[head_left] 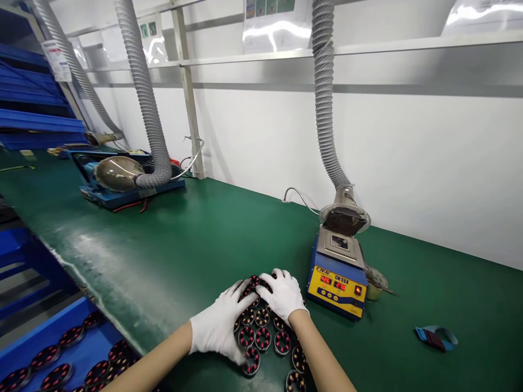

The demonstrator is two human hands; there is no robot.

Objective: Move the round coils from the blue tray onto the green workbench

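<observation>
gloves on my left hand (218, 326) and right hand (283, 294): white knit cloth, matt
bench mat (183, 245): green, faintly glossy
hoses (324, 98): ribbed grey plastic
solder pot (338, 277): brushed metal top

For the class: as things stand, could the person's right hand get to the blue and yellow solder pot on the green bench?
Probably yes. The right hand rests on the wound coils, and the solder pot stands just to its right with only bare green bench between them.

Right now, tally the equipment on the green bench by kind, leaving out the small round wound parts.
Grey ribbed extraction hoses: 3
Blue and yellow solder pot unit: 1
Blue machine under the middle hose: 1
Small metal cup beside the solder pot: 1
Blue tape piece: 1
Total: 7
</observation>
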